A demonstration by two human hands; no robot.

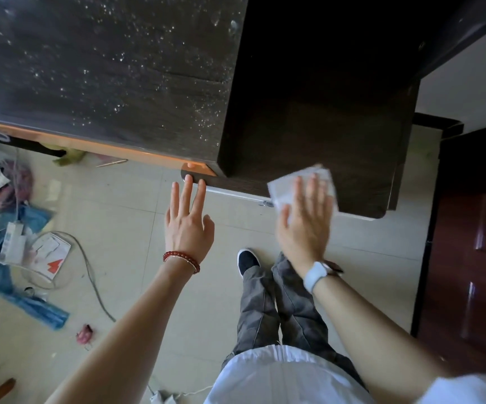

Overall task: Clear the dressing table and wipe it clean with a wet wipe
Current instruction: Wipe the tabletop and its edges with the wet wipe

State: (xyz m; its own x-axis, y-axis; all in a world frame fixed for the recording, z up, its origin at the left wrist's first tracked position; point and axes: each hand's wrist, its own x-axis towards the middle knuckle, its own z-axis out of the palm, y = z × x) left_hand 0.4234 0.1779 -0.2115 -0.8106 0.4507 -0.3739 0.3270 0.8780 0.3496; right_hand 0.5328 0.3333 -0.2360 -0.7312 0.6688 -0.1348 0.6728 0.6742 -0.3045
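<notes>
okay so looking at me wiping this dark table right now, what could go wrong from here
The white wet wipe sits under a flat right hand at the dark wooden dressing table edge; it may slip off. The grey cable and scattered papers on the tiled floor could trip you.

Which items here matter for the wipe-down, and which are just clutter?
Job:
- white wet wipe under the flat right hand
- dark wooden dressing table, dusty top
- left hand, fingertips at its corner

Lying about:
- blue cloth
- grey cable
- white cardboard boxes
- pink trinket
</notes>
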